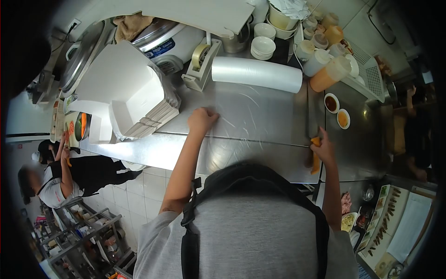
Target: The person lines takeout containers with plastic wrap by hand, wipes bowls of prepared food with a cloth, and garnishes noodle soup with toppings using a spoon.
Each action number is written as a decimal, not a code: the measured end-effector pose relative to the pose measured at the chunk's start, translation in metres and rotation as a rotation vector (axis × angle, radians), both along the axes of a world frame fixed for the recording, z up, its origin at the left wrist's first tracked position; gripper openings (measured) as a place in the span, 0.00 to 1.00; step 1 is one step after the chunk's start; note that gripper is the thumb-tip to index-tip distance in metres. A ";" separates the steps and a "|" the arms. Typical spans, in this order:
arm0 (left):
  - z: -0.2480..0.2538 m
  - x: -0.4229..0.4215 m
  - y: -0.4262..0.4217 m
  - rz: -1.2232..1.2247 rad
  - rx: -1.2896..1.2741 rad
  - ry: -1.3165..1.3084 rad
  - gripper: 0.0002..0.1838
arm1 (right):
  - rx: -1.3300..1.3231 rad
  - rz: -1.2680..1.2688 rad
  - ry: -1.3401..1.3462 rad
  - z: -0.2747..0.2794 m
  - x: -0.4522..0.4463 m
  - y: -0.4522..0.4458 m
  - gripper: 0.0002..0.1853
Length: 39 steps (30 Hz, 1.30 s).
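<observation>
Left hand (202, 121) curled at left edge of clear film (253, 114); pinch unclear. Film lies across counter (148, 151), nearer than roll (255, 74): likely light, soft, clingy; best held by corners. Right hand (324, 149) grips knife (313, 116) by orange handle (316, 163).

You're in a working restaurant-style kitchen: a steel counter (148, 151) before you, a plastic film roll (255, 74) at top centre, sauce bottles (331, 74) upper right, stacked food boxes (146, 95) upper left, an aproned co-worker (90, 174) at left.

The right fingers (324, 138) partly hide the orange handle (316, 165); the grey shirt (255, 232) is cropped below.
</observation>
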<state>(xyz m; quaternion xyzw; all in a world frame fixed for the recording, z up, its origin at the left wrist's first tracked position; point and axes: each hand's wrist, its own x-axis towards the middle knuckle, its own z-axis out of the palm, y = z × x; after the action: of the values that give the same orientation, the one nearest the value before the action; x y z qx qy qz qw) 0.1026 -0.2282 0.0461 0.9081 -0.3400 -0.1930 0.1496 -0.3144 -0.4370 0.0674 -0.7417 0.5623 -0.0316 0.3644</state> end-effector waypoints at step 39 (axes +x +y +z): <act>0.024 0.032 -0.019 -0.291 0.120 0.601 0.60 | -0.854 0.938 0.103 0.048 0.203 -0.046 0.29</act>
<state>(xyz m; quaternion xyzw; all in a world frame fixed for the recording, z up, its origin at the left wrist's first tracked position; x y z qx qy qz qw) 0.1346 -0.2472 0.0703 0.7596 -0.3950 -0.4912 0.1605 -0.1117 -0.4833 0.1159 -0.9896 0.1322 -0.0544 -0.0157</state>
